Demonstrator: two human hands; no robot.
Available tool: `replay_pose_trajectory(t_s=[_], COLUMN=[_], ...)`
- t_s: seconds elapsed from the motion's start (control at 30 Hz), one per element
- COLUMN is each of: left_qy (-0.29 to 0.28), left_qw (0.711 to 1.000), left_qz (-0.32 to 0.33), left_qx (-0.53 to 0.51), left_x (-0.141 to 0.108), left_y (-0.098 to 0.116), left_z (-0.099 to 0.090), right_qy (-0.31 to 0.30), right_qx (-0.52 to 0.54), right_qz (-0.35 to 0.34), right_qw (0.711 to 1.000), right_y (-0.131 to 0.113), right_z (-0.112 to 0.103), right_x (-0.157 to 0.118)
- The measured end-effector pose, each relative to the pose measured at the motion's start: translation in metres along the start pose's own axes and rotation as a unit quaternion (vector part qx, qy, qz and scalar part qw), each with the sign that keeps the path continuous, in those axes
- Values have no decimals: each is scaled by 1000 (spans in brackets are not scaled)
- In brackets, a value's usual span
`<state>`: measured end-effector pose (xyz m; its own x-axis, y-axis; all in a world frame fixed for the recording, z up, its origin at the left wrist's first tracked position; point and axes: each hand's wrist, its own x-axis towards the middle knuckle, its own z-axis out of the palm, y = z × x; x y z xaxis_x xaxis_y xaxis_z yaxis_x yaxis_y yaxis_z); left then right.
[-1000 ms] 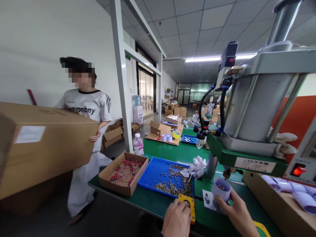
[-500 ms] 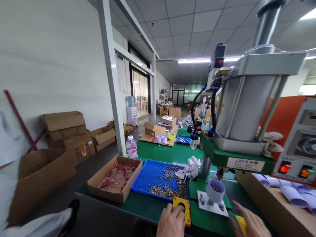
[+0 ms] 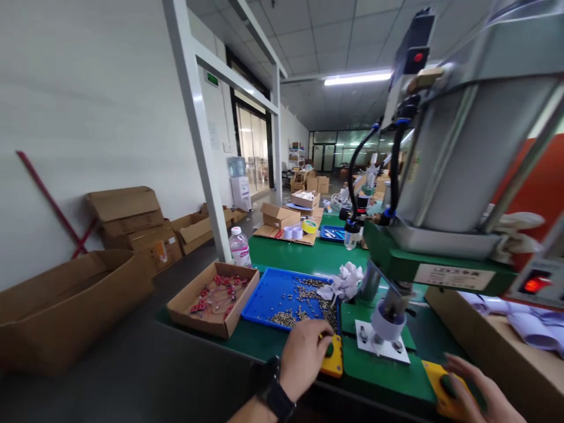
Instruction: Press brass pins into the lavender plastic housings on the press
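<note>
White cup under press; pressing underway, we judge; loose parts remain leftward. Left hand half-open, right hand loosely open.

along the near edge of the tabletop, the left hand is on a yellow box, the right hand over a second box; a lilac cup sits under the press, a cardboard tray at the left corner.
</note>
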<state>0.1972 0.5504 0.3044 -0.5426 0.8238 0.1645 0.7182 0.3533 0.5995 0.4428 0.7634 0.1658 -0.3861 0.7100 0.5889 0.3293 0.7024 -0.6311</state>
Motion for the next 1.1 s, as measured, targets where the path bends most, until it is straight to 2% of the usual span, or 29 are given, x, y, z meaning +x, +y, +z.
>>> replay_pose_trajectory(t_s=[0.07, 0.17, 0.27, 0.33, 0.4, 0.67, 0.8, 1.1], left_qy=[-4, -22, -41, -54, -71, -174, -177, -183], left_qw=[998, 996, 993, 992, 989, 961, 955, 956], left_qz=[15, 43, 89, 112, 131, 181, 192, 167], left_qx=[-59, -81, -63, -35, 4, 112, 143, 157], left_x=[24, 59, 80, 88, 95, 122, 126, 126], left_y=[7, 28, 51, 63, 73, 96, 99, 101], left_z=[-6, -8, -8, -10, -11, 14, 14, 13], right_qy=[-9, -44, -34, -39, -47, -61, -63, -43], right_qx=[76, 220, 279, 287, 288, 291, 301, 302], right_qz=[71, 65, 79, 102, 113, 90, 78, 89], right_qw=[995, 972, 957, 952, 950, 951, 948, 948], right_y=[-40, -93, -116, -117, -114, -114, -115, -116], right_z=[5, 34, 65, 77, 80, 70, 71, 74], right_x=[18, 43, 55, 56, 55, 58, 59, 61])
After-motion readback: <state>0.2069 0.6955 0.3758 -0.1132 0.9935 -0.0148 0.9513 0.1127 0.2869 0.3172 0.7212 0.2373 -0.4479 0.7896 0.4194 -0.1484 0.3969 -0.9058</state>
